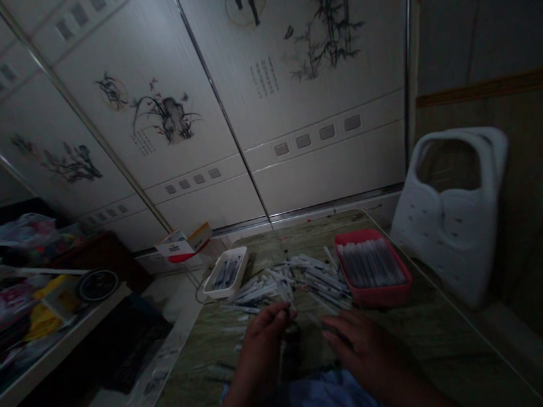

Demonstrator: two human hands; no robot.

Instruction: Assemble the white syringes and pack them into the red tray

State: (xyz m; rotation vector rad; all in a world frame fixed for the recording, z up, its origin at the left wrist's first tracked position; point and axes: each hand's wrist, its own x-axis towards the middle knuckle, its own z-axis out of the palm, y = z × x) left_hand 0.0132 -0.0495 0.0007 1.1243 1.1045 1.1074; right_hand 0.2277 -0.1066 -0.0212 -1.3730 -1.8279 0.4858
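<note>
My left hand (267, 328) is closed in a pinch over the near middle of the table. A small dark bit shows at its fingertips, too dim to name. To its right, my right hand (354, 340) is closed around a slim, pale pen (314, 319) whose end points up and left. The hands are apart. Just beyond them lies a loose heap of white and clear pens (263, 285), spreading right toward a pink basket (383, 296) filled with clear, pen-like tubes (371, 262). A white tray (221, 293) at the left back holds dark, thin pen parts (227, 272).
The greenish wood-look table (186, 384) has more thin pieces (219, 372) at its left. Behind it stand sliding cabinet doors (327, 168). A white folded chair (449, 225) is at the right. An open carton (183, 243) stands beyond the tray, and a cluttered shelf (49, 349) is left.
</note>
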